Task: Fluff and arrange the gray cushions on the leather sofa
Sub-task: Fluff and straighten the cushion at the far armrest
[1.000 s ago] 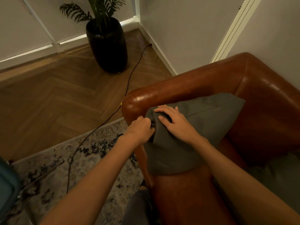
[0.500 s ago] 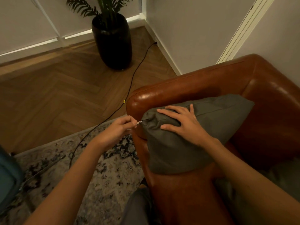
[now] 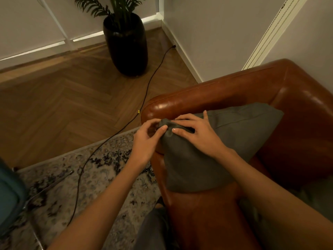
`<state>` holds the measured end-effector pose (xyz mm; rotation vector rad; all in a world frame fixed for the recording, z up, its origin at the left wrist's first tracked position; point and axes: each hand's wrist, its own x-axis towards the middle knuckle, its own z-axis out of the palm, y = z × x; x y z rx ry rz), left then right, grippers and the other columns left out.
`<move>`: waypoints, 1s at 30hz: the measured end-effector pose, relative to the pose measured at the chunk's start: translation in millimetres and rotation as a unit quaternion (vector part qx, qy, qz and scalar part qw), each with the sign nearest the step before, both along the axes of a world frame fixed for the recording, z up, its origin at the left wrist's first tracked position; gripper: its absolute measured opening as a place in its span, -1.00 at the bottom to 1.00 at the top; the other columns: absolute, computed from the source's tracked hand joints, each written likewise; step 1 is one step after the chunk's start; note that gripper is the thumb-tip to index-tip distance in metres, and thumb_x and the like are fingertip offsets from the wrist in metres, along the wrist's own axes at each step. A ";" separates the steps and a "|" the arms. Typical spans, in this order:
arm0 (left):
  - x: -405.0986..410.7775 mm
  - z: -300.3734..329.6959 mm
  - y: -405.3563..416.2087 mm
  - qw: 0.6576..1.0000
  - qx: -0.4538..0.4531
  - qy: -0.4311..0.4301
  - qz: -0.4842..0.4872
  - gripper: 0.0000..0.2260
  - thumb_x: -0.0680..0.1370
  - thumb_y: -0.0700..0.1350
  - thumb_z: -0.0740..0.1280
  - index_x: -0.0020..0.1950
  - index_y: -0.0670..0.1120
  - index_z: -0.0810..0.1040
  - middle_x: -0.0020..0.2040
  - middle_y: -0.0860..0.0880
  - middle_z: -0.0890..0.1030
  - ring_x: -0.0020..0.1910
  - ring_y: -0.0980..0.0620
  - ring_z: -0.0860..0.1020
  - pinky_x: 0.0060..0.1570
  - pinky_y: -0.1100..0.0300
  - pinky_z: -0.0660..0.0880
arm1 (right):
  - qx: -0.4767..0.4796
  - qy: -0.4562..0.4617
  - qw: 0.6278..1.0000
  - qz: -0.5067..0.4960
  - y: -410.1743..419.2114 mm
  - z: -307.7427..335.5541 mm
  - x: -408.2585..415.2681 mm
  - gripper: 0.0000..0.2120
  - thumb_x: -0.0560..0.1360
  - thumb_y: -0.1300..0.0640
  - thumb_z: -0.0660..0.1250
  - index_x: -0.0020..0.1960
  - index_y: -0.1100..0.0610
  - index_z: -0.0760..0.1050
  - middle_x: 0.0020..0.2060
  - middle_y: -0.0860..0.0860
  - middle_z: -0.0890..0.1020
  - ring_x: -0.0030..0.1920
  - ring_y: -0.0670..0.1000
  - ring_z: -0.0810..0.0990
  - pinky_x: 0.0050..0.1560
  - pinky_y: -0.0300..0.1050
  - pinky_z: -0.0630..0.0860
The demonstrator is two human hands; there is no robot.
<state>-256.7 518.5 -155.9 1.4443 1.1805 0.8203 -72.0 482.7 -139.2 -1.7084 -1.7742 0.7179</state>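
Leather sofa (image 3: 239,91): gray cushion (image 3: 212,156) leans in its corner, propped on the armrest, long axis running from near-left corner up toward the backrest. Right hand (image 3: 196,136) lies flat, fingers straight, pressing the cushion top. Left hand (image 3: 146,139) pinches the near-left corner, nearer the zip end. No legible labels or writing.
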 end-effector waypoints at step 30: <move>17.8 6.0 7.3 0.992 -0.106 0.009 -0.069 -0.51 0.55 0.29 0.12 0.40 0.11 0.42 0.33 0.12 0.44 0.33 0.11 0.40 0.39 0.05 0.33 | 0.144 0.025 0.987 -0.071 -12.3 -8.4 -2.1 -0.70 0.60 -0.06 0.23 0.28 0.02 0.46 0.11 -0.10 0.55 0.16 -0.09 0.46 0.26 0.03 0.36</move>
